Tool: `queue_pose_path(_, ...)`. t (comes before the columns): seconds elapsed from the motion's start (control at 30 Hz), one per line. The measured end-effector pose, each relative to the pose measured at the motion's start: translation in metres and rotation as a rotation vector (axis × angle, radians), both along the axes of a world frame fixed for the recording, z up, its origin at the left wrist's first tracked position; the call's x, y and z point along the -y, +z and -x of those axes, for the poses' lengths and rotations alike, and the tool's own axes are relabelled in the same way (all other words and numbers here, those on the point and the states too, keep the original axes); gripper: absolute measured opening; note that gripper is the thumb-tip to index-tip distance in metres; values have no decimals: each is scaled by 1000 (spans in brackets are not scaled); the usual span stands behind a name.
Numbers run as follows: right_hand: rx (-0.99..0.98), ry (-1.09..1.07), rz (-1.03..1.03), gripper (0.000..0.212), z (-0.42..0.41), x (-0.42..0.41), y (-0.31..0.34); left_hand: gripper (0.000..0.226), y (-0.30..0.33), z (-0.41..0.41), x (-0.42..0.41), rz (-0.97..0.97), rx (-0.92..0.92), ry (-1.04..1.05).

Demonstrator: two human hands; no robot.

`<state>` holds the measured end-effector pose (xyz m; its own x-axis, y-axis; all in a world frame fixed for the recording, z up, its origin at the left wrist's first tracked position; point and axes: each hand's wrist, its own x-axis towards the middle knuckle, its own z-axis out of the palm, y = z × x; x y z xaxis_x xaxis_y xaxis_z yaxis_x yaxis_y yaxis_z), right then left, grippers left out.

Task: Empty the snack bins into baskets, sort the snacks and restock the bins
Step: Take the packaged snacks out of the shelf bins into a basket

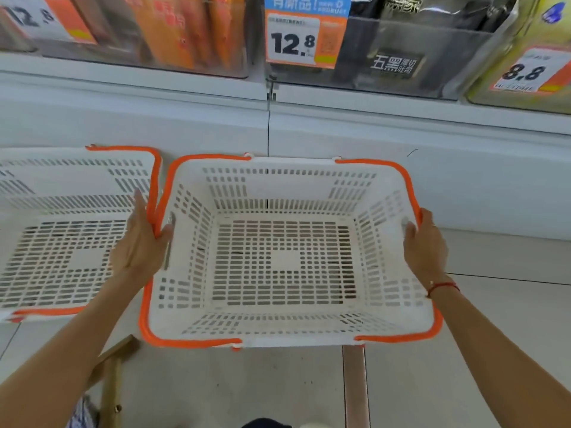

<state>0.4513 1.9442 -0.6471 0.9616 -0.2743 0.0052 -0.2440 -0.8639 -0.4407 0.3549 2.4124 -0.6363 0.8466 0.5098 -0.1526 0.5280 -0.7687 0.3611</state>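
An empty white slotted basket [287, 341] with orange handles sits in front of the white shelf base. My left hand [140, 242] holds its left rim, thumb inside the wall and fingers stretched along the outside. My right hand [425, 242] grips the right rim, thumb inside and fingers wrapped behind the orange handle. A second empty white basket [61, 171] lies directly to the left, touching the first. Clear snack bins stand on the shelf above: orange packs [173, 29], black packs [411, 41] and a yellow-green bin [525, 63].
Price tags reading 12.8 [293, 41] and 8.8 [530, 72] hang on the bin fronts. A wooden stool leg [112, 375] stands at the lower left. A metal floor strip [355, 387] runs toward me on the pale tile floor.
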Motion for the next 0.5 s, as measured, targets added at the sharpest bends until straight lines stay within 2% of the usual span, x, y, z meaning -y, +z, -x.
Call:
queue_pose_path(0.03,-29,18,31,37,0,1,-1,79,-2,-2,-2,32,-28,59)
queue_pose_path(0.17,-126,53,90,39,-1,-5,-3,52,-10,2,-7,27,-63,126)
queue_pose_path(0.27,-140,11,70,39,-1,-12,-2,51,-10,4,-6,67,-36,121)
queue_pose_path(0.37,-152,14,175,47,0,-23,13,61,3,4,-8,50,-86,70)
queue_pose_path(0.43,-98,82,191,52,3,-41,36,71,26,5,-8,23,-88,52)
queue_pose_path(0.5,-71,227,75,44,7,-72,71,64,65,7,-6,40,-51,37)
